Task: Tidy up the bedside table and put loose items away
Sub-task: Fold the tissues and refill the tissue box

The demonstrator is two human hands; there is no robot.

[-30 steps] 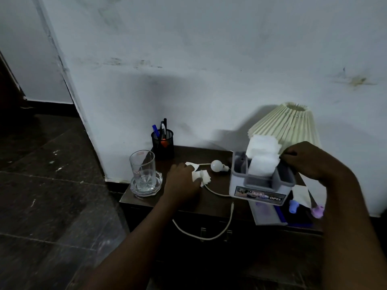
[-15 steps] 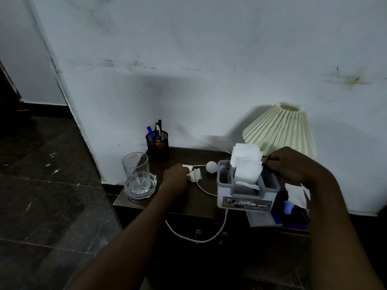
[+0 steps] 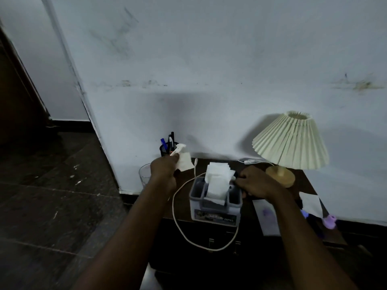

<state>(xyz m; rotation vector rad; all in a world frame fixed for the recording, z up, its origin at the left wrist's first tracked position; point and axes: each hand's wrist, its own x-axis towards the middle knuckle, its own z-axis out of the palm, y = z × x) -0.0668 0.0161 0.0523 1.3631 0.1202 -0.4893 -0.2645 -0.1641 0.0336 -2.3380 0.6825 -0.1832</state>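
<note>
Left hand [image 3: 165, 170] has lifted since a moment ago, fingers pinching a tissue [image 3: 185, 162] and, looks like, the cable [image 3: 175, 206] plug. Right hand [image 3: 257, 183] curls its fingers round the caddy [image 3: 215, 214] rim. Cable dangling below those left fingers could snag the caddy or the glass [image 3: 144, 174].

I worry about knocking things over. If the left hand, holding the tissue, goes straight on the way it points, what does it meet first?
Probably the black pen holder, just beyond the left hand and its tissue; then the wall. Depth is unclear.
</note>
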